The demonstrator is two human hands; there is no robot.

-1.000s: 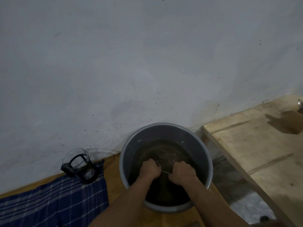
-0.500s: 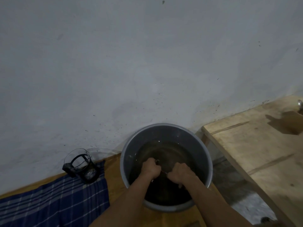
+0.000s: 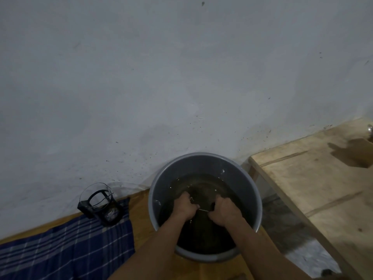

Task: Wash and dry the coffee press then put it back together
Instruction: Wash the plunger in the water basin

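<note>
head view looks down into a grey bucket (image 3: 204, 158) of murky brown water, where both hands are sunk to about the wrists. a thin metal rod (image 3: 203, 209) runs between them, a plunger part of the coffee press by the look of it, though most of it is hidden under the water. the left hand (image 3: 184, 206) is curled into a fist round one end of the rod, and the right hand (image 3: 225, 212) is curled round the other end, with something dark just beside its thumb that is too dim to tell. the two fists sit near each other but apart, with the bare rod showing in the gap. left of the bucket, well apart from it, the glass carafe (image 3: 96, 201) in its black frame stands upright on the edge of a blue plaid cloth (image 3: 66, 243), close against the pale wall (image 3: 181, 77). the cloth and the bucket rest on an orange-brown floor (image 3: 139, 201). right of the bucket stands a light wooden bench (image 3: 314, 188) with a square hole cut near its far corner.
</note>
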